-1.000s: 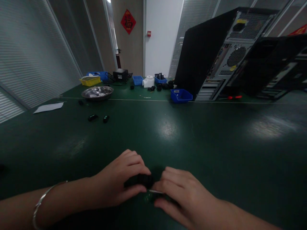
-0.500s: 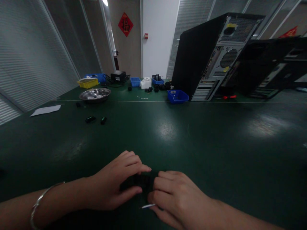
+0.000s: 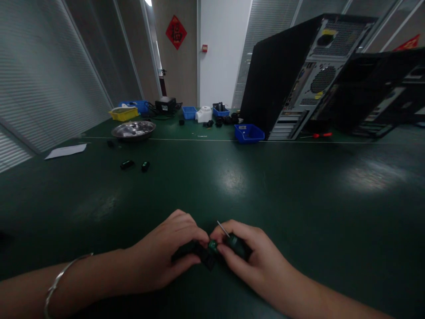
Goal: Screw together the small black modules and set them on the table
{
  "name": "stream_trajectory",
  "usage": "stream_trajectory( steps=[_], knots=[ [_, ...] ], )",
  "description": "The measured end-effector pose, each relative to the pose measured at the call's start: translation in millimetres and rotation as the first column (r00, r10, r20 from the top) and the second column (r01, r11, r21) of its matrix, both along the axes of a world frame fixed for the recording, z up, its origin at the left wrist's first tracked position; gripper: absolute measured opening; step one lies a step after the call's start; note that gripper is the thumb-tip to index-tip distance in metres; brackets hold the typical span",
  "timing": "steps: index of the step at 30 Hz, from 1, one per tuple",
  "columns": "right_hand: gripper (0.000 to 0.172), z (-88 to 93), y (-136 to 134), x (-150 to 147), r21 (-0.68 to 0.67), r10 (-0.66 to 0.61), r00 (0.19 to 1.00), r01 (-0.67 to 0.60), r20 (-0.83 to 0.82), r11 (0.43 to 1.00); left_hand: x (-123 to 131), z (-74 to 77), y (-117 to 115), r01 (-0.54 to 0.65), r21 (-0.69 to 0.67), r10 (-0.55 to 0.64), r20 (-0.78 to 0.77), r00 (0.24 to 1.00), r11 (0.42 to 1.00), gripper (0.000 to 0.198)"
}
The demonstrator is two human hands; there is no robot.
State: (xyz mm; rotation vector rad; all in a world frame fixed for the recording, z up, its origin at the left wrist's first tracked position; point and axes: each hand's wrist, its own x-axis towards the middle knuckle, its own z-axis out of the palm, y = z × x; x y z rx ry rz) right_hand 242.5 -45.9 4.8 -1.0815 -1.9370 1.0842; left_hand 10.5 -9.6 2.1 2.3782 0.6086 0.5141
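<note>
At the near middle of the table, my left hand [image 3: 177,243] is closed on a small black plastic part [image 3: 207,259], whose left end the fingers hide. Opposite it, my right hand [image 3: 254,250] has a dark-handled screwdriver [image 3: 235,245] tucked in its palm, with the thin metal shaft pointing up and left. The right thumb and forefinger also pinch a little green piece [image 3: 213,245], like a circuit board, against the right side of the black part. Whether the green piece sits in the part or only touches it, I cannot tell.
Two small black pieces [image 3: 127,164] lie on the green table [image 3: 186,186] ahead on the left. Behind them are a metal bowl [image 3: 133,130] and a white paper [image 3: 66,151]. A blue bin [image 3: 249,134] stands beside a black computer tower [image 3: 272,79].
My right hand has turned over, so the screwdriver shaft now points up and away instead of low and left. A green piece now shows between the fingertips. My left hand stays on the black part.
</note>
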Motion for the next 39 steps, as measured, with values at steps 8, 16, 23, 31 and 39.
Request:
stream_trajectory(
  steps=[8,16,23,31,39],
  knots=[
    [0.023,7.4,0,0,0.001,0.040,0.998,-0.040,-0.048,0.999,-1,-2.3,-1,-0.070,-0.021,0.070,-0.001,0.998,0.997,0.026],
    [0.011,0.1,-1,1,-0.134,0.045,0.998,-0.049,-0.039,0.990,-3,-4.5,-2,-0.089,-0.062,0.091,0.021,0.996,0.994,0.028],
    [0.019,5.3,-1,2,-0.021,0.146,0.989,-0.146,-0.034,0.989,-3,-7.9,-2,-0.071,-0.075,0.073,0.036,0.997,0.995,0.050],
    [0.025,9.5,-5,1,-0.036,0.197,0.980,-0.197,0.008,0.980,-4,-12.1,-5,-0.090,-0.068,0.092,0.020,0.996,0.994,0.064],
    [0.035,8.2,-6,2,-0.018,0.221,0.974,-0.220,0.043,0.975,-1,-6.6,-5,-0.097,-0.103,0.096,-0.021,0.995,0.990,0.061]
  ],
)
